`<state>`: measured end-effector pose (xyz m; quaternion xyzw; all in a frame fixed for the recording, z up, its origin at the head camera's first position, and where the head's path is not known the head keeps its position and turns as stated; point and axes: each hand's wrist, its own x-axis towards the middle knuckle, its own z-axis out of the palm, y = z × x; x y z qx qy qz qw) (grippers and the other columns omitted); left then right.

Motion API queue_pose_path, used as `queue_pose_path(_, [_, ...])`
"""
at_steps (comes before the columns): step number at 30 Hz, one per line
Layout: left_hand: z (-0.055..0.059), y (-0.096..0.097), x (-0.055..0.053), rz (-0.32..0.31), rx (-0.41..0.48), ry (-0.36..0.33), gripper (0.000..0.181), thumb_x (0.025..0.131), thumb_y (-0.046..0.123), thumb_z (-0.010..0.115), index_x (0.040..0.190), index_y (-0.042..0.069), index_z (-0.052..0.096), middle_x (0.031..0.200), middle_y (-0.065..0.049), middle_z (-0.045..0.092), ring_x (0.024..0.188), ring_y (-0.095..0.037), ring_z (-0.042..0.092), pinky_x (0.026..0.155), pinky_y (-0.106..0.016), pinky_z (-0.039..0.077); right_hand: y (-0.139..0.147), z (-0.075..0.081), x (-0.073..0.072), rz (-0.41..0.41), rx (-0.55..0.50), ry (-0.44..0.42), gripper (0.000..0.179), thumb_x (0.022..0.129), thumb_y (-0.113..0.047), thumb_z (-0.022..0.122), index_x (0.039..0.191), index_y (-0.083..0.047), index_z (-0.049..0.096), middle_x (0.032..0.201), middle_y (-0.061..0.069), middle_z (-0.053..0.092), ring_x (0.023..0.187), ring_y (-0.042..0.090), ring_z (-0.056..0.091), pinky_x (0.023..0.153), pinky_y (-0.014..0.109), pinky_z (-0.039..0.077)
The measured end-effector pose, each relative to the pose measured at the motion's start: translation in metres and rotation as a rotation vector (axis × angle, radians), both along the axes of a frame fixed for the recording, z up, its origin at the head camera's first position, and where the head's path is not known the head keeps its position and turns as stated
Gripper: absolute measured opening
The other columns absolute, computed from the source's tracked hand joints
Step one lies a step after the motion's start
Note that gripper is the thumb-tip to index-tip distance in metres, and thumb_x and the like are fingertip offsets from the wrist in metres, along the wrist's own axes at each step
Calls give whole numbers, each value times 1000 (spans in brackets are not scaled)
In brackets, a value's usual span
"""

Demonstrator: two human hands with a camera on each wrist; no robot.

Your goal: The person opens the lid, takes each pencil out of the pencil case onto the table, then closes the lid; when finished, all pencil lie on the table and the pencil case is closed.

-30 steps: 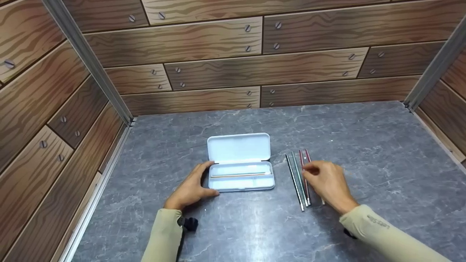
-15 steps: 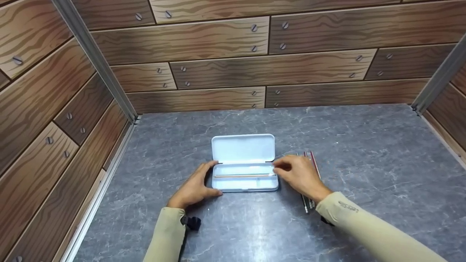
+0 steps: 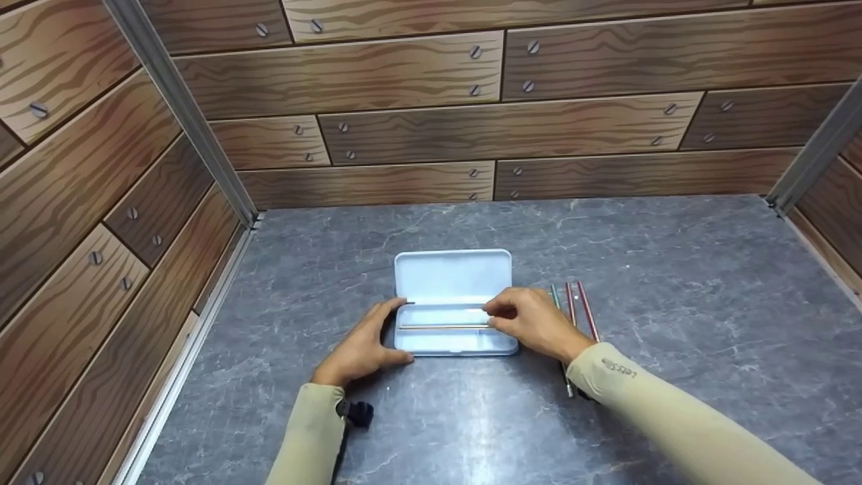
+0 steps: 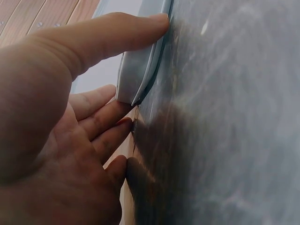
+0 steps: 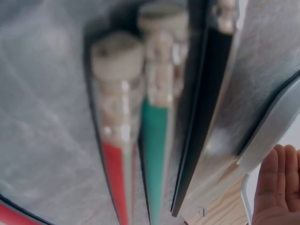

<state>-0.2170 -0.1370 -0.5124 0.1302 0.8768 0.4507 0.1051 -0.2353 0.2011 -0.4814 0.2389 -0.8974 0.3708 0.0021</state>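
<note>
Case (image 3: 438, 341) sits open around mid-worktop (image 3: 700, 303), lid (image 3: 448, 276) swung back toward the far edge. Thin stick (image 3: 444, 327), probably a pencil, lies lengthwise in it. Left hand (image 3: 360, 347) grips the case's left end, thumb at the front edge, fingers round the back corner. Right hand (image 3: 539, 323) is over the case's right end, thumb and forefinger close together near the stick's end; can't tell if they pinch it. Right of the case, loose on the worktop: black pencil (image 5: 201, 112), green pencil (image 5: 155, 140), two red pencils (image 3: 588, 310). Looks like packing, early on: one stick in, four pencils left, lid not yet closed. Versus a second ago: right hand has gone from above the red pencils to the case; left hand same spot, lid still open.
</note>
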Motion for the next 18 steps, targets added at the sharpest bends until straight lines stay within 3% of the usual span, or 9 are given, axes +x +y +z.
queue_pose_path(5, [0,0,0,2,-6,3,104,84,17,98,172,17,42,173,-19,44,163,-37,40,136,-62,32,-3,1,-6,64,64,-5,19,97,-7,84,115,-2,86,110,11,86,102,26,80,92,42,66])
queue_pose_path(11, [0,0,0,7,-1,7,104,84,15,99,171,16,43,171,-20,45,163,-38,41,136,-61,31,-7,2,-11,138,138,25,19,95,-6,84,113,-3,88,109,11,87,106,30,81,97,49,66])
queue_pose_path(18, [0,0,0,-2,-3,15,103,84,15,98,171,14,43,171,-20,46,161,-37,42,136,-60,32,-8,2,-16,175,147,3,18,95,-6,84,113,-4,88,107,9,86,104,28,80,96,45,65])
